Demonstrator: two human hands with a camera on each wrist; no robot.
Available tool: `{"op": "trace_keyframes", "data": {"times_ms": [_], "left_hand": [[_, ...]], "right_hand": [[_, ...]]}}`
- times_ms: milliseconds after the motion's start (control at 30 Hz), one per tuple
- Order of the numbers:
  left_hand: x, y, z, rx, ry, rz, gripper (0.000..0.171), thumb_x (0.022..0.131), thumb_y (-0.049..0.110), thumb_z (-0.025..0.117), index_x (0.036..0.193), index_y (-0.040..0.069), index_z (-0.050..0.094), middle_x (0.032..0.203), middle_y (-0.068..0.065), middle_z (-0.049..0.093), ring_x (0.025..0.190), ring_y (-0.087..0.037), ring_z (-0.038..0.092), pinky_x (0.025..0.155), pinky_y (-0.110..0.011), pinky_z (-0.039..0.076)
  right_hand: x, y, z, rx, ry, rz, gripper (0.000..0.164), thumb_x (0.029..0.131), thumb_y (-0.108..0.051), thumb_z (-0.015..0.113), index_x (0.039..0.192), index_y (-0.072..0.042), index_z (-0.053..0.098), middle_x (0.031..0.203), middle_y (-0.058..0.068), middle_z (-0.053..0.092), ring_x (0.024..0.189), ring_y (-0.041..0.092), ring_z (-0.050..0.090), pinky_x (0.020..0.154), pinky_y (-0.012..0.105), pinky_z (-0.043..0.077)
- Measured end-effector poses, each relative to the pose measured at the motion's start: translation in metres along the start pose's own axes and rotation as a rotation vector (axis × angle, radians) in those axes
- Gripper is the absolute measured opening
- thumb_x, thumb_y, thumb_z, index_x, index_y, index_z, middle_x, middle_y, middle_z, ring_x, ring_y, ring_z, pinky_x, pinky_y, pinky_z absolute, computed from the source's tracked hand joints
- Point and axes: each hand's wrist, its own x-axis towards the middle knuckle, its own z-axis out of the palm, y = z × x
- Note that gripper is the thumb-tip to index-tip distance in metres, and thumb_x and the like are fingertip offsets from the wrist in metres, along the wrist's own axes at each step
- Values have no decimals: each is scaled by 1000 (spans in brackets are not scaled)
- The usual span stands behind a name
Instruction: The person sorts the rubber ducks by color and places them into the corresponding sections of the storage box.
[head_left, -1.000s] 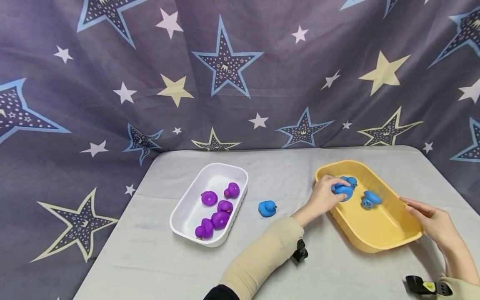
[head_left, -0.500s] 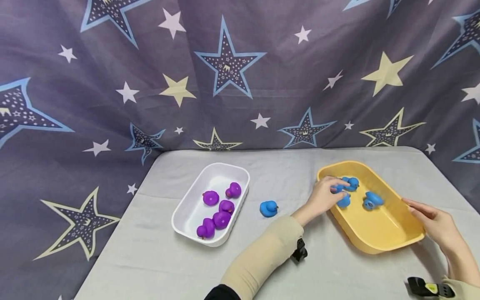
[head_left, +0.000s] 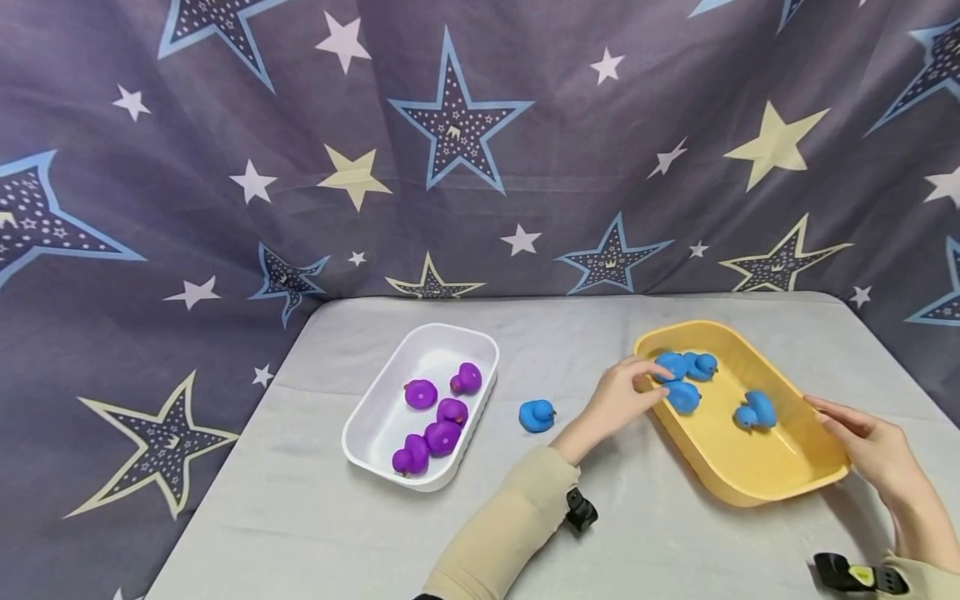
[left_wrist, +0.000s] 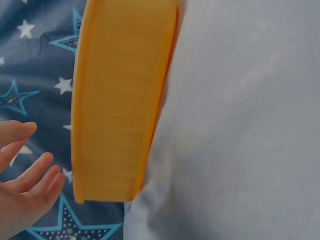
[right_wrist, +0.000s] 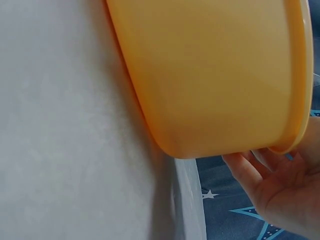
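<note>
My left hand [head_left: 618, 393] is at the left rim of a yellow tub [head_left: 765, 471], fingers apart with nothing held between them. Just beyond its fingertips, inside the tub, lie a blue rubber duck [head_left: 682, 397] and several more blue ones, one of them a tilted duck [head_left: 756, 411] farther right. The left wrist view shows those loose fingers [left_wrist: 42, 172] beside the tub's outer wall [left_wrist: 120, 100]. My right hand [head_left: 873, 442] holds the tub's right rim; in the right wrist view its fingers [right_wrist: 245, 172] touch the outer wall and the thumb is hidden.
A white tub [head_left: 360, 462] with several purple rubber ducks [head_left: 421, 394] stands on the left of the cloth-covered table [head_left: 300, 525]. Between the tubs, one blue duck [head_left: 537, 415] sits on the cloth. A star-patterned curtain [head_left: 465, 225] hangs behind.
My left hand has let go of a blue duck in the yellow tub and drawn back left to the rim. The rightmost duck there has rolled and shifted right. The right hand has stayed put.
</note>
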Motion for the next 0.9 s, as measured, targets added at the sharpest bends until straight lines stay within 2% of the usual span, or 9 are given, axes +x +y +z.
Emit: {"op": "trace_keyframes", "data": {"times_ms": [233, 400, 533, 733, 900], "left_hand": [[-10, -1, -16, -33, -35, -30, 22, 79, 13, 65, 101, 11, 66, 104, 1, 61, 96, -11, 54, 78, -13, 43], [-16, -4, -26, -3, -95, -49, 23, 81, 16, 64, 104, 13, 64, 102, 3, 60, 95, -5, 52, 79, -14, 42], [-21, -4, -35, 34, -130, -50, 23, 82, 17, 63, 105, 15, 64, 104, 2, 60, 96, -7, 52, 81, -17, 43], [-32, -7, -49, 94, -139, -71, 25, 82, 19, 62, 107, 16, 63, 110, 2, 59, 100, -9, 52, 86, -18, 40], [-39, -11, -58, 100, -126, -77, 26, 82, 18, 62, 107, 14, 63, 111, 0, 59, 105, -10, 51, 90, -18, 37]], "right_hand": [[-1, -1, 0, 6, -4, 8, 38, 89, -29, 51, 125, -15, 53, 96, -42, 45, 85, -25, 39, 64, 2, 40], [-1, -1, 2, -6, 7, 10, 40, 89, -30, 51, 125, -14, 52, 94, -42, 45, 84, -25, 40, 63, 3, 41], [-3, -6, 2, -10, 13, 15, 40, 89, -32, 51, 125, -15, 53, 93, -42, 45, 83, -25, 40, 62, 4, 41], [-10, -26, 5, 21, 4, 10, 32, 89, -29, 52, 120, -23, 56, 92, -41, 46, 82, -24, 41, 62, 4, 41], [-12, -31, 5, 41, 2, -21, 30, 89, -26, 52, 119, -22, 58, 91, -41, 48, 83, -23, 43, 62, 4, 40]]}}
